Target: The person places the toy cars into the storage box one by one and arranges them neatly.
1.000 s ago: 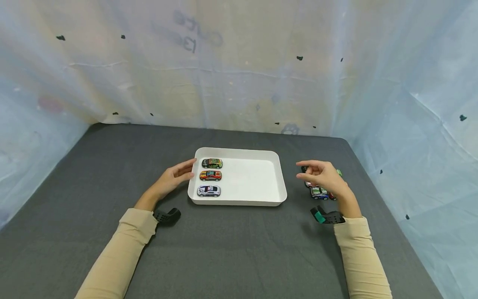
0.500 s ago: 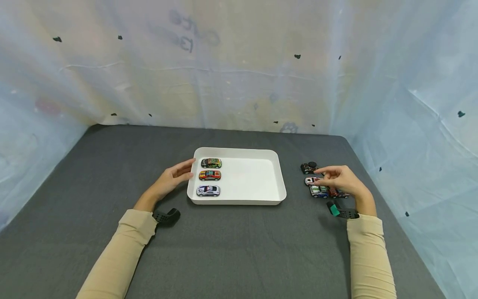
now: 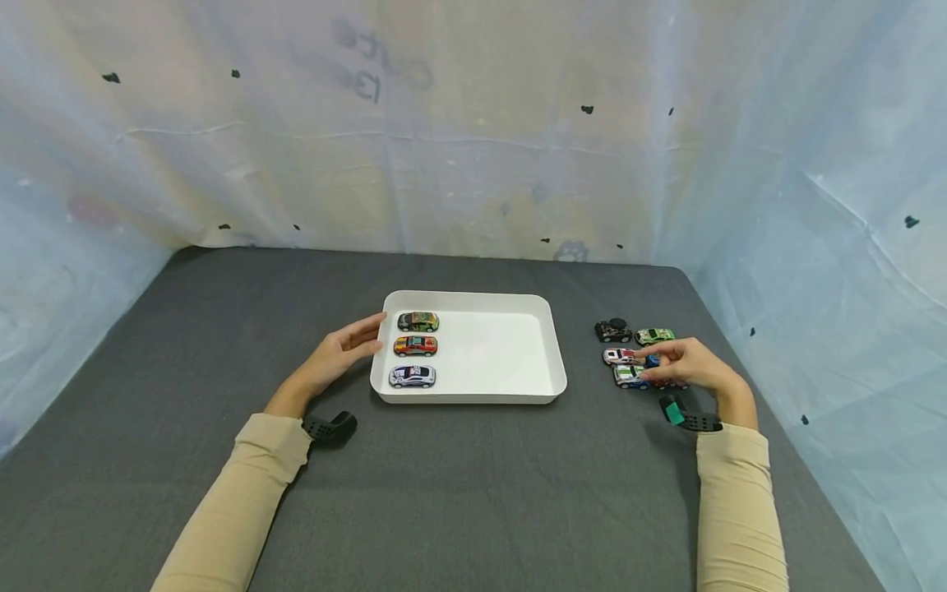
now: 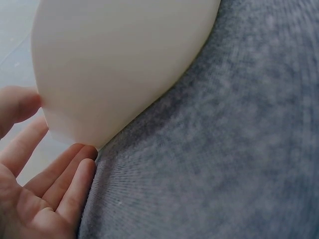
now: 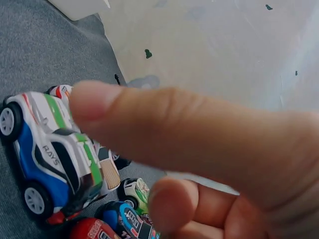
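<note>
My left hand [image 3: 343,358] rests at the left end of a white tray [image 3: 503,353], fingers fairly straight. In the left wrist view its fingertips [image 4: 88,151] touch the tray's outer wall. Three toy cars stand in a column inside: a green-yellow one [image 3: 418,321], a red-orange one [image 3: 415,345] and a white-purple one [image 3: 412,376]. My right hand [image 3: 691,364] is over a cluster of toy cars, thumb and forefinger apart, around the rear of a white-red car [image 3: 616,356]. A white-green-blue car [image 5: 50,149] lies by the thumb; whether it is touched is unclear.
Behind the right hand are a black toy car [image 3: 612,330] and a light-green one [image 3: 654,336]. A blue car [image 5: 127,219] and a red car [image 5: 92,229] lie beneath it. Pale plastic sheeting [image 3: 473,164] encloses the grey table [image 3: 473,493].
My right hand has moved right and toward me, lowering over the cars, which uncovers the black and light-green ones. The left hand stays at the tray.
</note>
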A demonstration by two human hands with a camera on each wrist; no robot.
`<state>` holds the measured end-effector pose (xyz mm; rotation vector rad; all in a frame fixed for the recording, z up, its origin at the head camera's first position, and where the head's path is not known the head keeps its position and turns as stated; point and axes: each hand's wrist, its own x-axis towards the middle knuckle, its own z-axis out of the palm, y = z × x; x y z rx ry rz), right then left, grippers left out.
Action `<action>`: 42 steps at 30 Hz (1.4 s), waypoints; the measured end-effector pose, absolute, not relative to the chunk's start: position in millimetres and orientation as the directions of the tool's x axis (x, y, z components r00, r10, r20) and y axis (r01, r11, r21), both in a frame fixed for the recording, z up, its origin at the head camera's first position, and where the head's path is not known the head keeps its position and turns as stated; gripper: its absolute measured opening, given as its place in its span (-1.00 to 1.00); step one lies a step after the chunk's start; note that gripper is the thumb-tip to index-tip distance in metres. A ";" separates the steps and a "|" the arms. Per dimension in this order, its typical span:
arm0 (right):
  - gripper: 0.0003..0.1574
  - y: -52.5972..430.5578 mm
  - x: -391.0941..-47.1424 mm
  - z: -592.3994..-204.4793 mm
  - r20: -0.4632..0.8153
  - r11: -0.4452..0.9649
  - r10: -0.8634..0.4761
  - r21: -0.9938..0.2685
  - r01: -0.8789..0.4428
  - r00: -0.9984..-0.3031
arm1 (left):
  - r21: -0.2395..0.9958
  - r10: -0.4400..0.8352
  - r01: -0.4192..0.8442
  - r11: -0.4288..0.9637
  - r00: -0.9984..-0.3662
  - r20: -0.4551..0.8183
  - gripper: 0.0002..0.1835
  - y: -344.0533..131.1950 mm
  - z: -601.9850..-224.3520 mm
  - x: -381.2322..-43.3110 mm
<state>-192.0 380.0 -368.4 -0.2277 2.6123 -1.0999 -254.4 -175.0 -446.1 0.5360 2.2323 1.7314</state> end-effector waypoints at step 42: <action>-0.49 381.3 -199.0 -381.6 -0.283 0.710 -0.289 -0.704 -0.006 -0.915 | 0.974 0.436 0.099 0.206 -0.900 -0.001 -0.34 -173.8 -444.4 -255.2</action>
